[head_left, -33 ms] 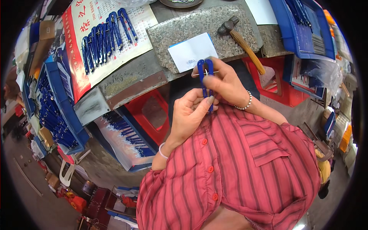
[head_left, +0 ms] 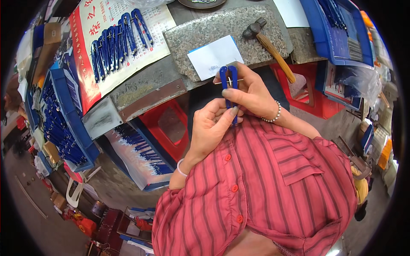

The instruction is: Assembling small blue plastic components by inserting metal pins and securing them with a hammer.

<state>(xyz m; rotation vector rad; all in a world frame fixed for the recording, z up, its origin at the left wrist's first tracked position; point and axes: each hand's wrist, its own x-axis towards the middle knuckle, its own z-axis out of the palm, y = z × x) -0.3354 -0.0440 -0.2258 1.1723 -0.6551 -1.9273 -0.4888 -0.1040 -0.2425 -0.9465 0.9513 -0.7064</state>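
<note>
Between my hands, in front of my shirt, is a blue U-shaped tool [head_left: 224, 76] with two long arms and its rounded end up. A thin metal pin [head_left: 240, 80] crosses both arms and sticks out at the sides. My left hand [head_left: 207, 126] pinches the lower part of the arms with thumb and fingers. My right hand [head_left: 254, 94] closes around the upper part, its thumb pressed on the front near the pin. Fingers hide much of the lower arms. Just beyond, a white sheet of paper [head_left: 209, 55] with small dark bits lies on a granite slab [head_left: 183, 36].
A hammer [head_left: 267, 45] rests on the slab, its wooden handle overhanging the edge. Several similar blue tools [head_left: 112, 47] lie on a printed sheet [head_left: 160, 30] at left. Blue trays [head_left: 87, 143] hold more. Red stools [head_left: 181, 128] stand under the table.
My right thumb has shifted slightly on the front of the blue tool, and its tip shows more clearly. Otherwise the hands and tool stay in place.
</note>
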